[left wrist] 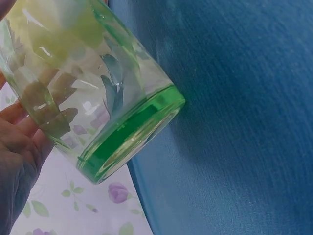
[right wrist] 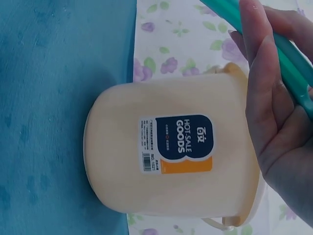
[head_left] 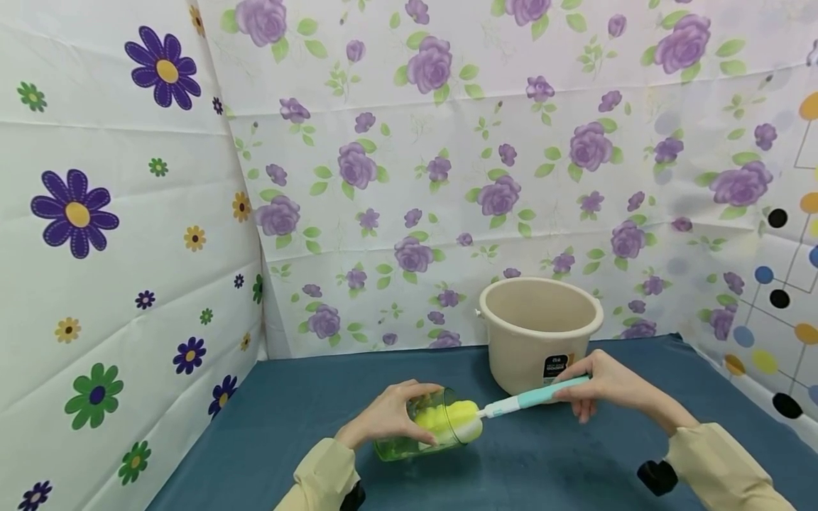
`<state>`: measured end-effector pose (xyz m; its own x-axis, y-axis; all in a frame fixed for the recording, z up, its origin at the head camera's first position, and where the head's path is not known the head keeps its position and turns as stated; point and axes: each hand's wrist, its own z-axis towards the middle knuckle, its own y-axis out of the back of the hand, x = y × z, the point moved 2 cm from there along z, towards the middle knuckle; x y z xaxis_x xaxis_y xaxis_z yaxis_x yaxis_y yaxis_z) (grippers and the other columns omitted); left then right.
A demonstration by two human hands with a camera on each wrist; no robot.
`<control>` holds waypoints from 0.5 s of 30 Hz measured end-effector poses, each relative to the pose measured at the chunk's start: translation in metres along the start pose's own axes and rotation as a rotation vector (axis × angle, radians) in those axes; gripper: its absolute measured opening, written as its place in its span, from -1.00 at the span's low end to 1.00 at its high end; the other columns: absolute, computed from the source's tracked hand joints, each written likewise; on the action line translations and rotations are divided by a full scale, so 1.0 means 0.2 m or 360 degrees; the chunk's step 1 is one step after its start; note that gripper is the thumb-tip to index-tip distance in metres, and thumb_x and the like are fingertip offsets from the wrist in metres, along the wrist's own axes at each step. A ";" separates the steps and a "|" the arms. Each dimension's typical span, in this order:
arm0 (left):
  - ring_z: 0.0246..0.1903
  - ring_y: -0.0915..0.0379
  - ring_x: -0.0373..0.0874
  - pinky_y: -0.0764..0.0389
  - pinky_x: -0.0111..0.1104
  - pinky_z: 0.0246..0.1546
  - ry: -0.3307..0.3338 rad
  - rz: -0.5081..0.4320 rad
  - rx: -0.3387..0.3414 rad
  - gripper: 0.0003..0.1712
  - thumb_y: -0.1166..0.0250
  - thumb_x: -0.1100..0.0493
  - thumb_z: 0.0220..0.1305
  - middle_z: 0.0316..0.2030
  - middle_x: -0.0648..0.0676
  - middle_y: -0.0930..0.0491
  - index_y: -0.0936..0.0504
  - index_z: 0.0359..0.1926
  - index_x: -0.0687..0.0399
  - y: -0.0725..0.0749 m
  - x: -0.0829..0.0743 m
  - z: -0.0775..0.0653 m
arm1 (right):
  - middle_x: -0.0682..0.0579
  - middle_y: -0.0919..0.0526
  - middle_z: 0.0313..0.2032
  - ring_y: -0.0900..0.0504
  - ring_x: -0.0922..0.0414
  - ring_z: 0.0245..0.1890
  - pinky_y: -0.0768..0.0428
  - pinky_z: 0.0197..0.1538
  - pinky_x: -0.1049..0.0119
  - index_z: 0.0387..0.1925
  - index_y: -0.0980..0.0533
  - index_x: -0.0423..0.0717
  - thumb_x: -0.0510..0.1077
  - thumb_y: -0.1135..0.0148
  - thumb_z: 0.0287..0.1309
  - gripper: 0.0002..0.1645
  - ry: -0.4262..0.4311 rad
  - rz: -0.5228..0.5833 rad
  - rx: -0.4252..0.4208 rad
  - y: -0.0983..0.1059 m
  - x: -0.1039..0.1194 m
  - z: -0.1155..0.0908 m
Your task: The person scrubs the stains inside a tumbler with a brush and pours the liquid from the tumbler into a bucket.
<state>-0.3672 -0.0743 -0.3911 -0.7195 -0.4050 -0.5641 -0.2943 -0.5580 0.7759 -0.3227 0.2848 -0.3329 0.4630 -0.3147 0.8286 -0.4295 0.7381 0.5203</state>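
My left hand (head_left: 399, 413) grips a clear green glass (head_left: 409, 446), tilted on its side with its mouth to the right. In the left wrist view the thick green base of the glass (left wrist: 132, 134) shows close to the blue cloth. My right hand (head_left: 601, 387) holds the teal and white handle of a bottle brush (head_left: 537, 397). The yellow and white sponge head (head_left: 465, 419) is partly inside the glass and partly out of its mouth. In the right wrist view the right hand (right wrist: 279, 93) is curled round the teal handle (right wrist: 291, 63).
A beige bucket (head_left: 540, 341) with a label (right wrist: 176, 143) stands behind the right hand, near the back edge of the table. Dark blue cloth (head_left: 287, 411) covers the table, with wet spots on it. Flower-printed curtains (head_left: 383, 213) hang behind and at the left.
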 end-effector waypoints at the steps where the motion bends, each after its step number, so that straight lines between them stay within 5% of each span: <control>1: -0.29 -0.32 -0.21 -0.38 -0.36 -0.40 -0.0001 0.0000 0.0000 -0.14 -0.44 -0.18 -0.16 -0.21 -0.17 -0.40 -0.37 0.23 -0.17 0.00 0.00 0.00 | -0.13 -0.57 -0.66 -0.56 -0.06 -0.71 -0.50 -0.63 0.05 -0.17 -0.57 -0.34 -0.28 -0.19 0.13 -0.76 0.0010 0.0007 -0.0001 0.00 0.00 0.00; 15: -0.29 -0.32 -0.25 -0.38 -0.37 -0.38 0.0025 0.0009 0.0020 -0.14 -0.44 -0.19 -0.17 -0.18 -0.17 -0.40 -0.36 0.23 -0.21 0.00 0.00 0.00 | -0.14 -0.58 -0.63 -0.57 -0.07 -0.68 -0.51 -0.61 0.07 -0.14 -0.55 -0.38 -0.30 -0.18 0.13 -0.74 0.0036 -0.0001 -0.0123 -0.02 -0.02 0.02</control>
<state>-0.3672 -0.0738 -0.3901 -0.7110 -0.4195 -0.5643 -0.2983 -0.5468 0.7823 -0.3261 0.2807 -0.3363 0.4811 -0.3019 0.8230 -0.3684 0.7823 0.5023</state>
